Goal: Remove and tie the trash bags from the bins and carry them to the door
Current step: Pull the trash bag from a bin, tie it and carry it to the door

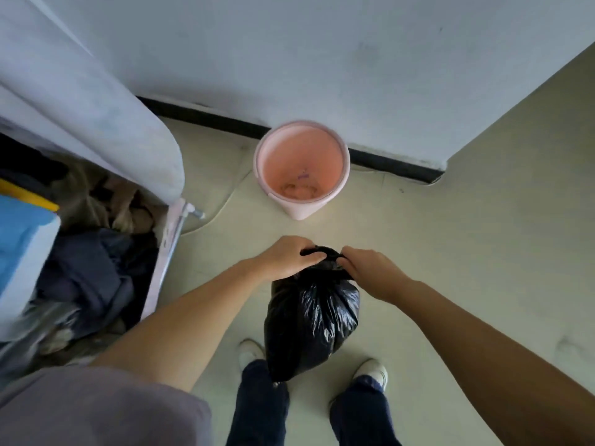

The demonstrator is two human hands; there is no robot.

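Note:
A full black trash bag hangs in front of my legs, above the pale floor. My left hand grips the gathered neck of the bag from the left. My right hand pinches the neck from the right, fingers curled into the plastic. The bag's top is bunched between the two hands. A pink round bin stands beyond the bag against the wall; it holds no bag and its bare inside shows some marks at the bottom.
An open wardrobe or rack with heaped clothes and a blue box fills the left side. A white wall with a black skirting runs behind the bin. A thin cable lies on the floor by the rack.

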